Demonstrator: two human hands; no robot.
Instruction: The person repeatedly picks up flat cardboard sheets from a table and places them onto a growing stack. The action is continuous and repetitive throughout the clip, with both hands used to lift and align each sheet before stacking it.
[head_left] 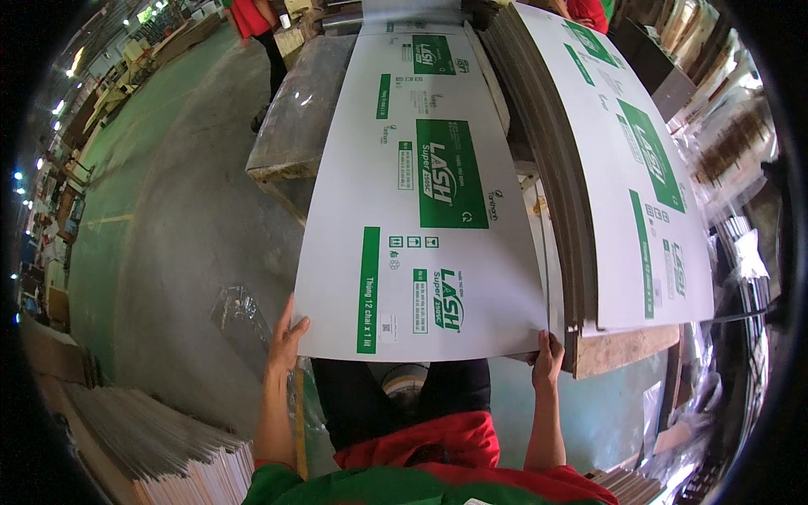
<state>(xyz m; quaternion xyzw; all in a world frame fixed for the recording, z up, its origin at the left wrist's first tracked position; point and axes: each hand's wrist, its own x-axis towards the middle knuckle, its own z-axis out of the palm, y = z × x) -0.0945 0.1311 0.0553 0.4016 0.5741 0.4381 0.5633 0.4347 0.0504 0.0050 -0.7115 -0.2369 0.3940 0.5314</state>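
Observation:
A long white cardboard sheet (337, 261) with green printing stretches away from me, its far end lying at a machine's metal bed. My left hand (287, 335) grips its near left corner, thumb on top and fingers under the edge. At the near right corner my right hand (548, 355) is closed on the same sheet, thumb above, the other fingers partly hidden. Just right of the sheet stands a tall stack of cardboard sheets (619, 290) with matching green print on the top one.
A metal-topped table (299, 109) stands left of the sheet. More cardboard is stacked on edge (194, 463) at lower left. Clear plastic film (240, 316) lies on the floor. Plastic-wrapped material (732, 151) lines the right side. Two people in red (250, 18) stand at the far end.

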